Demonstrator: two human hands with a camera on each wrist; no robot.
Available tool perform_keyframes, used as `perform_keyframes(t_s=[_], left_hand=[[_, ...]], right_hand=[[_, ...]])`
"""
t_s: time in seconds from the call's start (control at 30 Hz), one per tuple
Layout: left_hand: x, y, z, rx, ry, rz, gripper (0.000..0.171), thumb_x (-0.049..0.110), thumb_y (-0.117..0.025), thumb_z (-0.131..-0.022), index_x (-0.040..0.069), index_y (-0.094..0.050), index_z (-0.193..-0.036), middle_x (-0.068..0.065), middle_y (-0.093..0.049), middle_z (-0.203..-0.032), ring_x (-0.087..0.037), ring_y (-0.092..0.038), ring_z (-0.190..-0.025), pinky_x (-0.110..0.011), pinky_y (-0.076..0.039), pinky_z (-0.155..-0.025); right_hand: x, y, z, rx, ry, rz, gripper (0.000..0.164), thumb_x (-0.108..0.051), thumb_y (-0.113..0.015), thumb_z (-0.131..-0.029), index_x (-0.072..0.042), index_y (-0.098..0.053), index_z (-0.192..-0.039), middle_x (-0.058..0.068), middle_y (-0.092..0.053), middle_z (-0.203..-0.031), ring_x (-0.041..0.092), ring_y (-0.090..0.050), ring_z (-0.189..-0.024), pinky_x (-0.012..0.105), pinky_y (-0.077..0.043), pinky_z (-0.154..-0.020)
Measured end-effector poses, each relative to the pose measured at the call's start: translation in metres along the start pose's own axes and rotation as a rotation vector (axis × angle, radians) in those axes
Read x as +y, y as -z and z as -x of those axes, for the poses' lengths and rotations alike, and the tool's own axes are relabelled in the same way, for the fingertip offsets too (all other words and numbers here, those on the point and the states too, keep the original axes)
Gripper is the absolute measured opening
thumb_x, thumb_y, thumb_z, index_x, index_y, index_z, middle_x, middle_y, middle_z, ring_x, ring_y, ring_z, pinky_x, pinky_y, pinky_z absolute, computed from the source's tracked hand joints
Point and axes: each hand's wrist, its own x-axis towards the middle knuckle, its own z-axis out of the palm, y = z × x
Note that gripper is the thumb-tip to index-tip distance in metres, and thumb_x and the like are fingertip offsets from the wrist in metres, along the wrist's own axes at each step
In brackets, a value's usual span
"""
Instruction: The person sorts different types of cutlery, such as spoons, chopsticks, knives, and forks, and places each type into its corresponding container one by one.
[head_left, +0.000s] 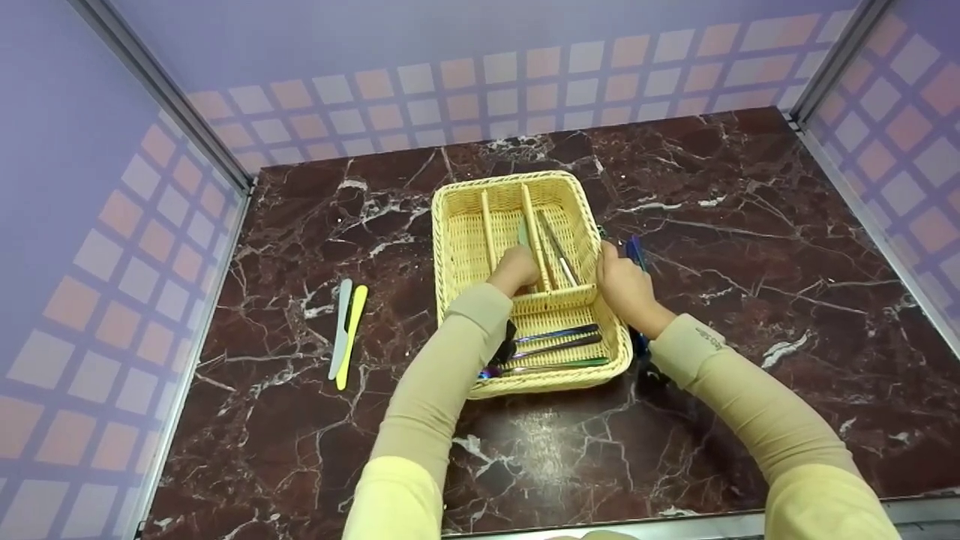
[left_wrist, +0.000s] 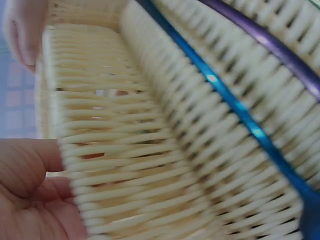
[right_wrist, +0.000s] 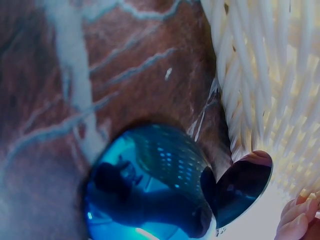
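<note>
A woven basket with dividers stands mid-table. My left hand reaches down into its middle compartment, fingers curled over the near end of a pale green knife. In the left wrist view, the woven divider hides the fingertips of this hand. My right hand grips the basket's right rim; its fingertips show against the weave in the right wrist view. Slim silver utensils lie in the right compartment. Several dark, blue and purple metal utensils lie across the front compartment.
A grey knife and a yellow knife lie on the marble table left of the basket. Shiny blue spoons lie close to the basket's right side, partly hidden by my right arm. Patterned panels enclose the back and sides.
</note>
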Motion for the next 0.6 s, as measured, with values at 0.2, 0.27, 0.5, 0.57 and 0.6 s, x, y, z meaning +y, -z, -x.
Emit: perform_keyframes(t_s=[0.2,0.27,0.5,0.57,0.6], left_hand=[[-0.014,0.04,0.031,0.16,-0.151,0.167,0.032,-0.008,-0.041,-0.085,-0.002,-0.057,-0.111,-0.011,-0.06,-0.098,-0.011,-0.032,-0.054,-0.022,-0.032,-0.052],[-0.027,0.058,0.043,0.269,-0.182,0.158,0.042,-0.006,-0.044,-0.084,0.001,-0.054,-0.124,-0.011,-0.059,-0.116,-0.011,-0.041,-0.062,-0.022,-0.039,-0.058],[-0.114,0.101,0.071,0.613,-0.062,0.083,0.035,0.005,-0.05,-0.083,0.009,-0.062,-0.115,-0.011,-0.065,-0.102,-0.028,-0.061,-0.088,-0.041,-0.048,-0.074],[-0.143,0.102,0.074,0.624,0.019,0.062,0.034,0.007,-0.05,-0.082,0.008,-0.062,-0.113,-0.012,-0.065,-0.106,-0.032,-0.061,-0.094,-0.046,-0.047,-0.076],[-0.157,0.102,0.075,0.622,0.053,0.046,0.033,0.007,-0.049,-0.082,0.007,-0.062,-0.113,-0.014,-0.064,-0.109,-0.034,-0.06,-0.096,-0.047,-0.047,-0.078]], right_hand=[[-0.002,0.0,-0.002,0.002,0.01,0.006,0.041,-0.023,-0.027,-0.1,0.001,-0.04,-0.131,0.031,-0.062,-0.086,0.046,-0.061,-0.073,0.058,-0.045,-0.062],[-0.003,-0.001,-0.002,0.007,0.018,0.005,0.041,-0.023,-0.028,-0.1,0.001,-0.04,-0.131,0.031,-0.062,-0.084,0.046,-0.061,-0.072,0.057,-0.045,-0.06],[-0.001,-0.002,0.001,0.046,0.038,0.0,0.04,-0.023,-0.029,-0.1,0.001,-0.043,-0.128,0.029,-0.062,-0.074,0.043,-0.06,-0.062,0.056,-0.044,-0.053],[0.0,-0.002,0.001,0.057,0.041,-0.002,0.04,-0.023,-0.029,-0.1,0.001,-0.044,-0.128,0.028,-0.062,-0.073,0.043,-0.06,-0.061,0.056,-0.044,-0.052],[0.0,-0.001,0.001,0.058,0.042,-0.005,0.04,-0.023,-0.029,-0.1,0.001,-0.044,-0.128,0.029,-0.061,-0.073,0.044,-0.06,-0.061,0.056,-0.044,-0.052]])
